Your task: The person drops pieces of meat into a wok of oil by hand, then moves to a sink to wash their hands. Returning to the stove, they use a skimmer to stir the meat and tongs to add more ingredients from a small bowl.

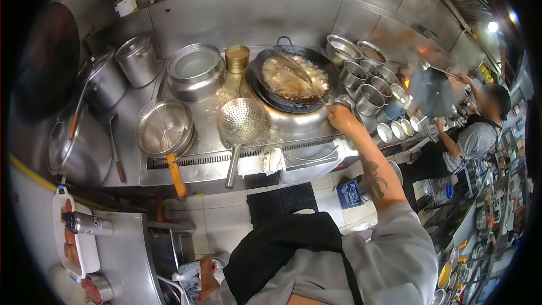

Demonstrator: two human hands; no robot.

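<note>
My right hand (340, 118) is closed around the handle of a ladle (294, 68), whose head lies in the bubbling oil of a black wok (262, 91). Pale pieces of food (276, 76) float in the foaming oil. The wok sits on a round metal burner ring at the back of the stove. My left hand (209, 268) hangs low beside my body, near a plastic bag (189, 274); its fingers are too small and partly hidden to make out.
A perforated strainer (243, 121) and a wire strainer (165, 128) with a wooden handle lie left of the wok. Metal pots (370, 100) stand to its right. A co-worker (477, 135) works farther right. A side counter (127, 254) is at the lower left.
</note>
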